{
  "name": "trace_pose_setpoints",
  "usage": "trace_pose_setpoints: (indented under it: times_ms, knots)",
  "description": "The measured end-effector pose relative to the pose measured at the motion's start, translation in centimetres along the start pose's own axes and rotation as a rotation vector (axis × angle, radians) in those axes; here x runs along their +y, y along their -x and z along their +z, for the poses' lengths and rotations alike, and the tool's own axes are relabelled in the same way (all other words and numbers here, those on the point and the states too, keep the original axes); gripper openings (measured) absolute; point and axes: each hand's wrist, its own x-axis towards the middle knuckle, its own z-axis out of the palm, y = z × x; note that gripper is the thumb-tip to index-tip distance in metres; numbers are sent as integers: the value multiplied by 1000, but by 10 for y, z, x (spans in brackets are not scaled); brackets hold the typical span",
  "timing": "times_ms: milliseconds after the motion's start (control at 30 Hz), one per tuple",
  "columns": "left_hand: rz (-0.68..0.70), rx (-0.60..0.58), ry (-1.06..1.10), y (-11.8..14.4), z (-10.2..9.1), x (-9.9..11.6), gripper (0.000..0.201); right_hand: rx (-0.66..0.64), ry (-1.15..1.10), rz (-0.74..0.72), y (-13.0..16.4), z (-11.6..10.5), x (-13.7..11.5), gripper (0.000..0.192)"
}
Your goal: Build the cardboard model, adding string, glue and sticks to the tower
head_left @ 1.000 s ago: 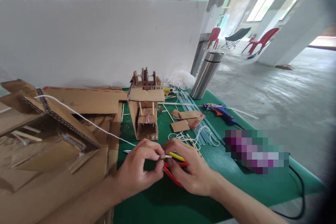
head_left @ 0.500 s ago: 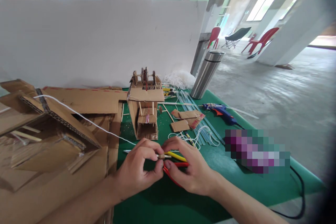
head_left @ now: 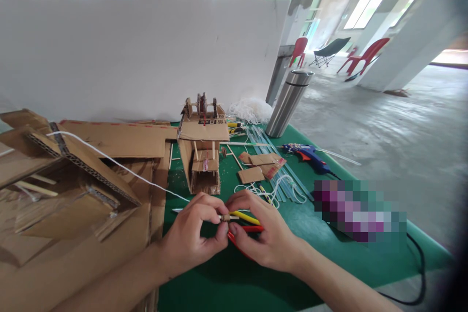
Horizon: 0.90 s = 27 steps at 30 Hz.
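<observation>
I am pinching a small cardboard roll (head_left: 225, 217) between my left hand (head_left: 193, 239) and right hand (head_left: 265, 239), both grips closed on it, above the green counter (head_left: 256, 282) (red-handled pliers (head_left: 243, 234) beneath); next it needs steady seating, I judge.

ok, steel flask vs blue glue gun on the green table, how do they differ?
The steel flask stands upright near the table's far edge; the glue gun lies on its side, nearer the hands. The flask is plain silver metal; the glue gun is blue with an orange trigger. Both rest on the green table, untouched.
</observation>
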Motion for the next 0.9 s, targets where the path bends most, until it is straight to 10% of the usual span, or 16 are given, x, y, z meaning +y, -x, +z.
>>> trace_pose_setpoints:
  times_ms: [900]
  knots:
    - [-20,28,19,1,1,-3,28,-53,-5,23,1,-3,-2,26]
